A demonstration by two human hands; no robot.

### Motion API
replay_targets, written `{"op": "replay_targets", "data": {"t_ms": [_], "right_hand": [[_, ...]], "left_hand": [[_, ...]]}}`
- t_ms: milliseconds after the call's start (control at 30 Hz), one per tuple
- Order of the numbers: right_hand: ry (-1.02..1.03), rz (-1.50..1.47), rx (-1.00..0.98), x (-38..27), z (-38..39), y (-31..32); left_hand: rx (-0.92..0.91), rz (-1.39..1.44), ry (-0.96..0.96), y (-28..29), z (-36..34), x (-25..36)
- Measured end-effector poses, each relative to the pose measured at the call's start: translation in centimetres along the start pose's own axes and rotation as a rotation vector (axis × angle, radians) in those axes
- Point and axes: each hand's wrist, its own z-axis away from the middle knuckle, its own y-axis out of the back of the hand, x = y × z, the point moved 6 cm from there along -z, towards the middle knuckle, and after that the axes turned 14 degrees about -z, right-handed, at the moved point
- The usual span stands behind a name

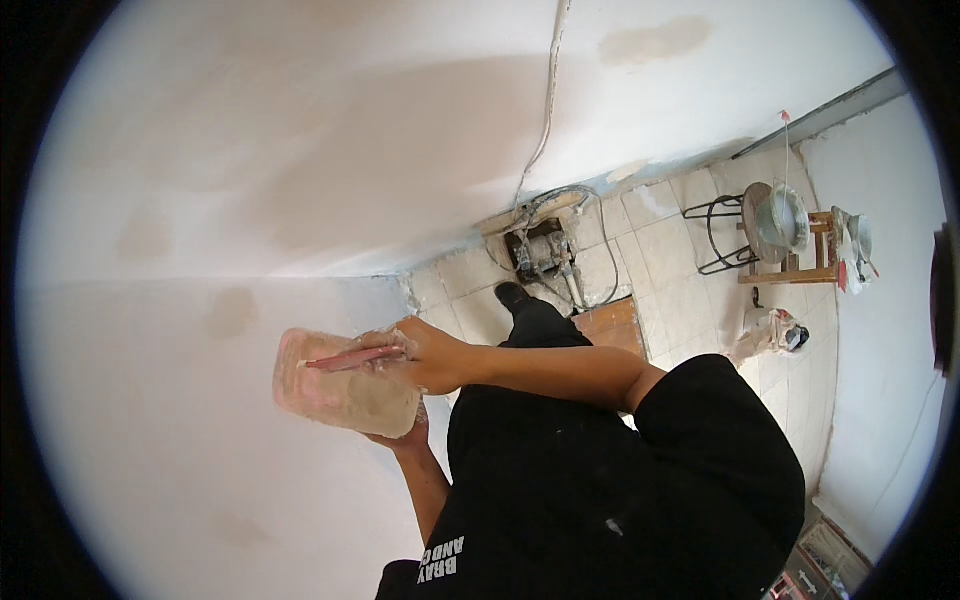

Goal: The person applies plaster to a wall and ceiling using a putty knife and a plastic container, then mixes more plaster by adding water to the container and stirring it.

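My right hand (pixel 432 357) is closed round a red putty scraper (pixel 355 358), its fingers whitened with putty. The scraper lies across a pinkish, round-cornered plastic board (pixel 290 385), close to its upper side. Grey-beige putty (pixel 375 400) is spread over the part of the board nearest me. From beneath, my left hand (pixel 408 432) grips the board by its near side; most of its fingers are hidden under it. The board is held out in front of a white wall (pixel 150 420) that has several darker, damp-looking patches.
A dirty motor-like machine (pixel 540 250) with cables sits on the tiled floor by the wall, near my shoe (pixel 510 294). To the right stand a stool (pixel 712 235) with a bucket (pixel 785 222) and a wooden stool (pixel 822 262). A bag (pixel 765 332) and a brown board (pixel 612 325) lie on the floor.
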Motion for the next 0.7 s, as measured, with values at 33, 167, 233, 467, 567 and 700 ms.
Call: {"op": "replay_targets", "data": {"t_ms": [33,167,233,467,567,700], "right_hand": [[-0.015,0.020,0.010,0.5,0.5,-0.6],[-0.060,0.089,-0.026,1.4,1.9,-3.7],[-0.040,0.113,-0.065,2.0,2.3,-5.6],[-0.238,0.135,-0.172,7.8,7.4,-11.8],[-0.122,0.132,-0.144,10.7,9.0,-13.1],[-0.215,0.152,-0.116,9.8,10.5,-13.5]], "left_hand": [[-0.002,0.008,-0.018,0.5,0.7,0.0],[-0.113,0.229,-0.002,1.3,2.5,0.5],[-0.142,0.217,-0.022,3.0,3.8,0.6],[-0.077,0.281,-0.124,10.2,12.4,-1.5],[0.178,-1.097,-0.316,15.8,15.0,-4.3],[-0.010,-0.597,-0.496,12.5,16.1,-2.5]]}}
